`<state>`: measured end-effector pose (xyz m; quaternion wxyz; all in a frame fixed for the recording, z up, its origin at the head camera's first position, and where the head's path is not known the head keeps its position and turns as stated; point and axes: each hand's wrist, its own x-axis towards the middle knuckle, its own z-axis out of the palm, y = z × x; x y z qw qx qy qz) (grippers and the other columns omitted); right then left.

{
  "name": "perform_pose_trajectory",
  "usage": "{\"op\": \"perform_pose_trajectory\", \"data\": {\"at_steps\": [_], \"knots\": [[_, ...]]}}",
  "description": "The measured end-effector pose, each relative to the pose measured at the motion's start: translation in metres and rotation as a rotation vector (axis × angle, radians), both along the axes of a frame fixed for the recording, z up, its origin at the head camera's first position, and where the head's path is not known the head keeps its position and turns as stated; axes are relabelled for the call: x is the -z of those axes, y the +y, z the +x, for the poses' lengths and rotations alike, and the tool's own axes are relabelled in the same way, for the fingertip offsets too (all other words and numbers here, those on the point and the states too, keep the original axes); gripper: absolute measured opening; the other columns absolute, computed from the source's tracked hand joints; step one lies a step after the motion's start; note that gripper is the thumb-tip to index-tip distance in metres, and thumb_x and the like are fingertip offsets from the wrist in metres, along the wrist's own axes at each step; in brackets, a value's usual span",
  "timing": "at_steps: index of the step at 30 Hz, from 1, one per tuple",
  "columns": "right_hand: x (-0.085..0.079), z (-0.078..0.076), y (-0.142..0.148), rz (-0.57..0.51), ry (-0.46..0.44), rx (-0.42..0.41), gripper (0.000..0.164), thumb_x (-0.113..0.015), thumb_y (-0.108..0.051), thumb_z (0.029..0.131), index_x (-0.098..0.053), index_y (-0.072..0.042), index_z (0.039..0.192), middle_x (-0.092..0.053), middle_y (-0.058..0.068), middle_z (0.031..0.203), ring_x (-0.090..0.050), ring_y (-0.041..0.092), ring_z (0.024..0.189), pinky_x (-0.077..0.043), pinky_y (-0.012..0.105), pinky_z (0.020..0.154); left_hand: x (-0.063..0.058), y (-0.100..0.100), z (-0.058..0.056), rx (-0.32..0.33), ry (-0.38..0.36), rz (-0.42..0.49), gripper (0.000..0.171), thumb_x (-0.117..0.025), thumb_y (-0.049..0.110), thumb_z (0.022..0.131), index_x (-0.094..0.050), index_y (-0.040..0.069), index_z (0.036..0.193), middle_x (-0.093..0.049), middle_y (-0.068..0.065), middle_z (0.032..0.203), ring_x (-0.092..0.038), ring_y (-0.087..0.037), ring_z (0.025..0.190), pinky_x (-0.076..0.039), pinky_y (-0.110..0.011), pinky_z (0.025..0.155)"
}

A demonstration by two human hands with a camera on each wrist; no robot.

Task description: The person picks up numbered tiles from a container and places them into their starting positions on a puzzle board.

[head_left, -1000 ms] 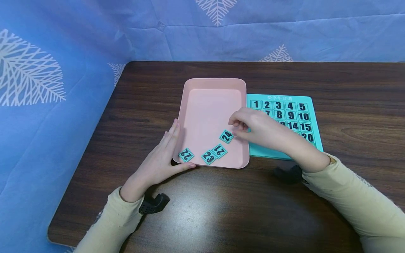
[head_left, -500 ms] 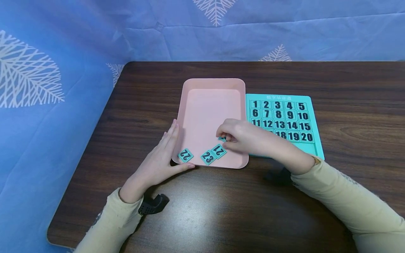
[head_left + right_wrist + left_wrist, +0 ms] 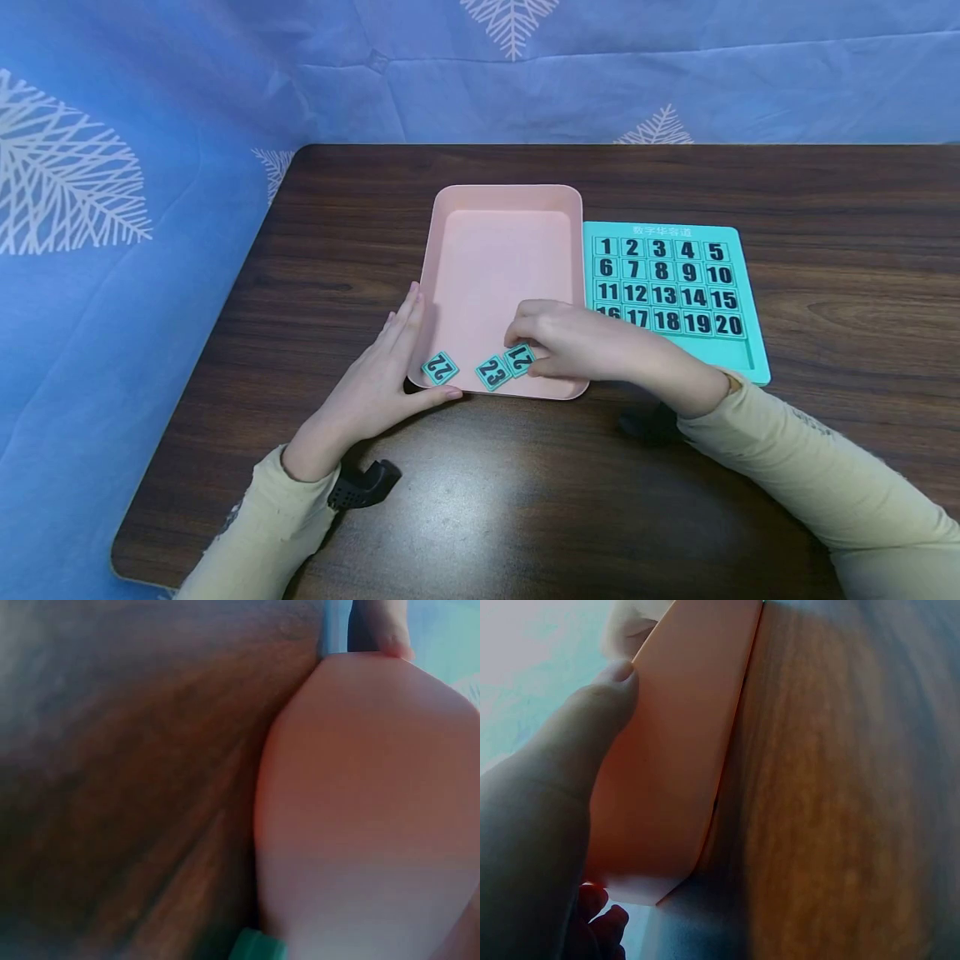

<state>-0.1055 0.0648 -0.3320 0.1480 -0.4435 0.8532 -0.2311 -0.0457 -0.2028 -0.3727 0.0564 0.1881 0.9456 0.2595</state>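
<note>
My left hand (image 3: 375, 379) rests along the left side and near-left corner of the pink tray (image 3: 502, 250), thumb on its near rim. Close to that thumb lies the turquoise number tile 22 (image 3: 439, 367). Tile 23 (image 3: 492, 372) and tile 21 (image 3: 517, 360) lie corner to corner near the tray's front. My right hand (image 3: 558, 337) reaches in from the right, its fingers and thumb curled about tile 21, whose right part is covered. Tile 24 is out of sight, in or under this hand. Neither wrist view shows the tiles.
A turquoise number board (image 3: 667, 271) with rows of tiles from 1 to 20 lies against the tray's right side. My right wrist covers its near-left part; a bare recessed strip shows below 20. The dark wooden table (image 3: 360, 217) meets a blue curtain (image 3: 450, 92) behind.
My right hand has moved left and toward me, from beside tile 24 over to tile 21. Tile 24 has gone from view. The left hand keeps its place on the tray.
</note>
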Motion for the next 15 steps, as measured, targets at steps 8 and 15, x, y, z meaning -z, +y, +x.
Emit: {"op": "perform_pose_trajectory", "data": {"at_steps": [8,15], "knots": [[0.0024,0.0002,-0.0003,-0.021,0.025,0.019,0.022,-0.078,-0.005,0.074,-0.064,-0.008,0.09,-0.055,0.0,0.085,-0.046,0.014,0.076,-0.046,0.025,0.065,-0.0001,0.0002,0.0002,0.009,0.018,0.0,0.112,-0.06,0.068,0.079,0.006,0.018,0.154,0.007,0.0,0.16,-0.01,-0.032,0.143,-0.024,-0.053,0.11],[0.0007,0.001,0.0012,-0.075,0.0,0.066,0.023,-0.072,-0.005,0.073,-0.06,-0.006,0.093,-0.051,0.001,0.076,-0.041,0.014,0.067,-0.041,0.025,0.056,-0.0005,0.0002,0.0001,0.019,0.025,-0.002,0.113,-0.062,0.067,0.079,0.006,0.017,0.154,0.007,-0.002,0.16,-0.009,-0.031,0.144,-0.023,-0.053,0.111]]}}
